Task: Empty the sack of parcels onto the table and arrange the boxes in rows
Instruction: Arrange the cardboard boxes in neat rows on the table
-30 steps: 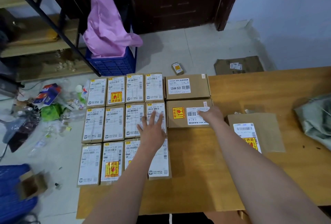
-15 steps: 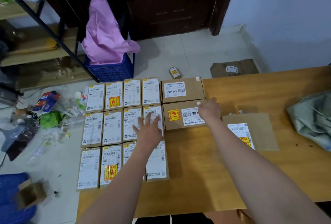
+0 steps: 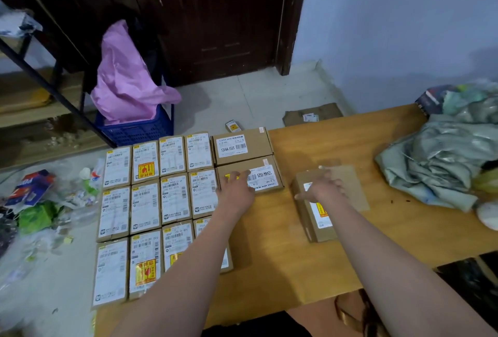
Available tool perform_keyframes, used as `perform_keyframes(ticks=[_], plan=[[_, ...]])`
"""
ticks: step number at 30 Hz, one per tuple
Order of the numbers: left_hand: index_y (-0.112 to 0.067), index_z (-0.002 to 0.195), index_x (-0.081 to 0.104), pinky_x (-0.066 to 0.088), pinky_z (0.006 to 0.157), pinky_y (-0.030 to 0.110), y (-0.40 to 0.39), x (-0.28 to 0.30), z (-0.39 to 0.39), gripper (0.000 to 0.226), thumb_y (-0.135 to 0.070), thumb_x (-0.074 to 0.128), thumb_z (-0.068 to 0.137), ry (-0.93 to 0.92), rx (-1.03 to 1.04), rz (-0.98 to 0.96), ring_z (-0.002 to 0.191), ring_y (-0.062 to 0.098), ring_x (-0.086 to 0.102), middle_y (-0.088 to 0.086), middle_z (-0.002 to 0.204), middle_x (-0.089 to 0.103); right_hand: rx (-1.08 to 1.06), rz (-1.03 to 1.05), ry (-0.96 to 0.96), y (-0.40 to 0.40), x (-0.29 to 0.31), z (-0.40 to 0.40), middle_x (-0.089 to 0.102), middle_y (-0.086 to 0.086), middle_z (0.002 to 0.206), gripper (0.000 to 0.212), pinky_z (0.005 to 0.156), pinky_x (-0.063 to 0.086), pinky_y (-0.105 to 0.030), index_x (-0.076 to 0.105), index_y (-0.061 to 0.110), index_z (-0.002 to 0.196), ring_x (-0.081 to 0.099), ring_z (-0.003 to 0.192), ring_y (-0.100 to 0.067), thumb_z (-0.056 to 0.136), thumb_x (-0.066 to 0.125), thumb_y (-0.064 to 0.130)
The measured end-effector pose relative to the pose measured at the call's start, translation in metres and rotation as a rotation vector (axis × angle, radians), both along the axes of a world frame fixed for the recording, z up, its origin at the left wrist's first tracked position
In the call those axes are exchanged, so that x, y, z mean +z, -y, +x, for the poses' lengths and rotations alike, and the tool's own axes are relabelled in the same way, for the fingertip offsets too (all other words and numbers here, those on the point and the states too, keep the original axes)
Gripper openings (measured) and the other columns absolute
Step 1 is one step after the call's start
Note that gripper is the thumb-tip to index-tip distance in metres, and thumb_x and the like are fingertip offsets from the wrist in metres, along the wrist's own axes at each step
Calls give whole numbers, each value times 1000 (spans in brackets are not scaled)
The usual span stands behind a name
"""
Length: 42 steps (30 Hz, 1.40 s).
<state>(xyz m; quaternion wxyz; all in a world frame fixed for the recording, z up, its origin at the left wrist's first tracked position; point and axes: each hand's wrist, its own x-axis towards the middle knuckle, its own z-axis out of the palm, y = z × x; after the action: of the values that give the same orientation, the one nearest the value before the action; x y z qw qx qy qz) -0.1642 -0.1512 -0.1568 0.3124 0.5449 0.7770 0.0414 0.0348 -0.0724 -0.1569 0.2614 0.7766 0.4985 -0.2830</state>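
Several small labelled boxes (image 3: 145,210) lie in three rows on the left of the wooden table (image 3: 350,142). Two larger brown boxes sit to their right: the far box (image 3: 242,145) and the near box (image 3: 266,175). My left hand (image 3: 237,188) rests on the near box's left part with straight fingers. My right hand (image 3: 323,188), blurred, lies spread over the far end of a loose brown box (image 3: 315,218) in the middle of the table, its thumb at the box's left edge. The crumpled grey-green sack (image 3: 436,164) lies at the right.
A flat cardboard piece (image 3: 350,183) lies under the loose box. On the floor are a blue crate (image 3: 140,129) with a pink bag, litter (image 3: 35,196) at the left, a small box (image 3: 233,126) and flattened cardboard (image 3: 312,115). A dark door stands behind.
My right hand left the near large box and moved right onto the loose box. My left hand moved from the small boxes to the near large box. The camera tilted up and right.
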Motion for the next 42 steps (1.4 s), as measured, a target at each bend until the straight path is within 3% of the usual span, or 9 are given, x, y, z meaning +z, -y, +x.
perform_keyframes(ticks=[7,10,15,19,25,31,35,37,42], plan=[[-27,150,33,37,104,58,23,4,-6,54,-23,46,97,45,17,-8,134,38,35,13,147,38,20,57,18,38,-16,1,5,-30,155,137,114,22,-55,-26,16,149,19,141,-48,70,82,45],[-27,150,33,39,104,58,43,0,-16,54,-23,44,97,69,52,-16,131,39,39,13,144,41,32,87,16,51,-15,1,22,-29,148,135,106,30,-49,-22,16,151,28,135,-43,69,81,47],[-26,149,35,48,97,52,74,-9,-34,56,-21,44,94,109,116,-16,122,39,48,13,137,46,-96,122,10,75,-2,-10,6,-24,154,140,107,29,-59,-24,13,151,14,142,-42,68,82,50],[-18,146,41,54,89,41,93,-8,-39,50,-17,44,96,207,156,16,112,35,58,15,137,49,-69,178,-21,97,16,-34,15,-19,146,142,102,36,-53,-17,8,152,21,134,-39,63,82,57],[-26,148,38,49,95,40,119,17,-15,50,-41,43,102,633,300,-134,118,32,56,7,144,49,23,149,-117,123,24,-79,22,-16,146,144,98,36,-47,-3,5,152,22,131,-38,50,69,76],[-53,149,7,47,90,48,144,16,-9,76,-60,56,90,1053,466,-259,118,37,56,8,142,52,22,234,-236,165,41,-97,21,-17,140,107,106,34,-48,0,12,147,20,134,-36,75,71,49],[-50,149,13,56,80,46,153,1,-18,77,-41,65,92,1117,557,-198,111,33,63,14,134,59,83,224,-408,177,45,-90,26,-17,143,112,109,30,-47,5,26,153,22,137,-36,71,78,47],[-48,149,18,56,88,51,157,-5,-26,77,-39,67,91,1143,597,-167,109,32,64,12,130,62,56,260,-552,176,51,-81,29,-15,148,94,110,29,-42,15,32,154,25,139,-33,81,74,43],[-51,148,23,56,89,51,154,-10,-36,78,-43,70,87,1116,575,-126,105,28,67,6,119,69,-352,100,-996,166,49,-51,60,1,127,64,98,43,-41,36,27,149,55,116,-22,93,63,40]])
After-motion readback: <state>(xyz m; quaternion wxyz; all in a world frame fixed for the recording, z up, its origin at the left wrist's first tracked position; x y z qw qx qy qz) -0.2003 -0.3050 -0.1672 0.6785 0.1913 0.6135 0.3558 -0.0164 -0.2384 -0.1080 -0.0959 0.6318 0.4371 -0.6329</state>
